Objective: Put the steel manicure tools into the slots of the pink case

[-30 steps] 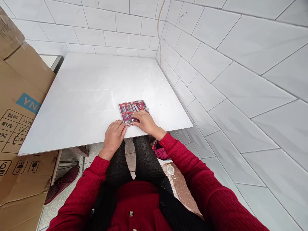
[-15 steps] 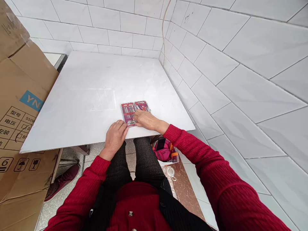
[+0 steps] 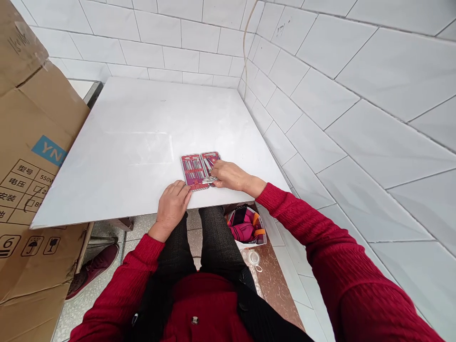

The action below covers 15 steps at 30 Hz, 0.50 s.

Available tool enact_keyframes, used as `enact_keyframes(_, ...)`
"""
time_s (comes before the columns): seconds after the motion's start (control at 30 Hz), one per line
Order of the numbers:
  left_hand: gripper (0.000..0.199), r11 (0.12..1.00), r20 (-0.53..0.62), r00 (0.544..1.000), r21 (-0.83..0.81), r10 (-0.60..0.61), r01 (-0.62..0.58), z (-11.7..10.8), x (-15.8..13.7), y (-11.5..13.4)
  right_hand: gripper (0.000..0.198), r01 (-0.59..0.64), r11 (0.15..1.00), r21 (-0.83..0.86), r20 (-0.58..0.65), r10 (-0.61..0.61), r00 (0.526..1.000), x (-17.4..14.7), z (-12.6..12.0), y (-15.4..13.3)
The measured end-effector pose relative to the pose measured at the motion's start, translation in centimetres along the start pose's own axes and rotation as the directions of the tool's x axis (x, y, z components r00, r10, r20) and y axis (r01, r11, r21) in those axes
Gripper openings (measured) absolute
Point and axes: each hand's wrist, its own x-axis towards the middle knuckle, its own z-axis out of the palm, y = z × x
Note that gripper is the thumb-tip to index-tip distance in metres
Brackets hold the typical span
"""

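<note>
My right hand [image 3: 231,176] is narrow, fingers pinched on a silvery metal tool [image 3: 205,181] over the lower part of the open case [image 3: 190,182]. My fingers cover one end of the tool, so I can't make out its whole shape. The case lies flat near the front edge of the white bench [image 3: 138,114]; my right hand hides much of its right half. In the left half, slim tools [image 3: 194,165] stand in a row, too small to tell apart. My left hand [image 3: 173,205] has its fingertips at the case's lower left corner, fingers close together; I cannot tell if it grips or only rests there. The frame cuts off the cardboard box [image 3: 39,104] at my left. Below the bench, the pink bundle [image 3: 242,232] is partly hidden under the edge.
</note>
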Motion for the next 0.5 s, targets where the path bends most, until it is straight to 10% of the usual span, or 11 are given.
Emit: enact_keyframes(0.5, 0.028, 1.000, -0.025, 1.000, 0.022, 0.002, -0.002, 0.0, -0.2, 0.0, 0.025, -0.036, 0.999, 0.035, -0.105, 0.040, 0.994, 13.1, -0.5, -9.2)
